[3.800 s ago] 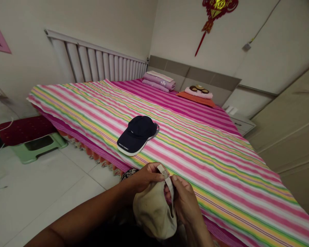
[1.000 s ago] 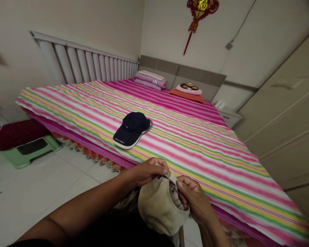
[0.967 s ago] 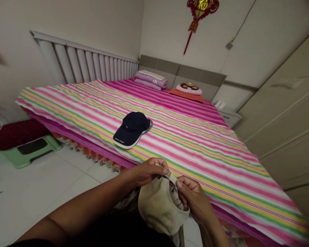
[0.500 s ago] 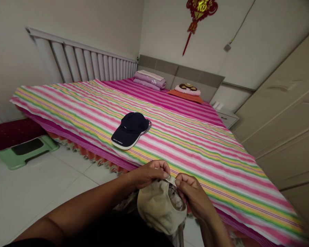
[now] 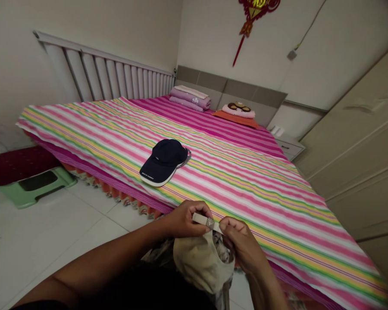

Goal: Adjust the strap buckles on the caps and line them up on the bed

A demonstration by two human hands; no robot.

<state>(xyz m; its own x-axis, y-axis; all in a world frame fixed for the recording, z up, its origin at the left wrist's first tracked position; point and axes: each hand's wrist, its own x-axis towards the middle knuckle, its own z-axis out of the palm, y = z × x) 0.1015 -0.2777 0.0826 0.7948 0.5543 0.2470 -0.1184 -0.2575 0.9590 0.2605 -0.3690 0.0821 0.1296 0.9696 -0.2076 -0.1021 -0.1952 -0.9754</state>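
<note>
Beige cap (image 5: pixel 195 260) is hanging at the near edge of the bed, off the sheet, back strap (image 5: pixel 199 218) facing up. Left hand (image 5: pixel 189 220) is curling its thumb and fingers around the strap by the metal buckle (image 5: pixel 210 223); right hand (image 5: pixel 241 241) is pinching the strap just right of it. Strap work is looking partway: strap seems to be running through the buckle, free end is sticking out left, not tucked away. Grip behind the strap is staying unclear. Nothing is visibly blocking the hands; they are covering part of the cap's opening.

Navy cap (image 5: pixel 164 160) is lying beyond, slightly left, on the striped sheet (image 5: pixel 245 176), well apart from the hands. Folded quilt (image 5: pixel 190 100) and pink bundle (image 5: pixel 237 112) are sitting far, by the headboard (image 5: pixel 252 92). Green stool (image 5: pixel 21 197) is standing left, on the floor.
</note>
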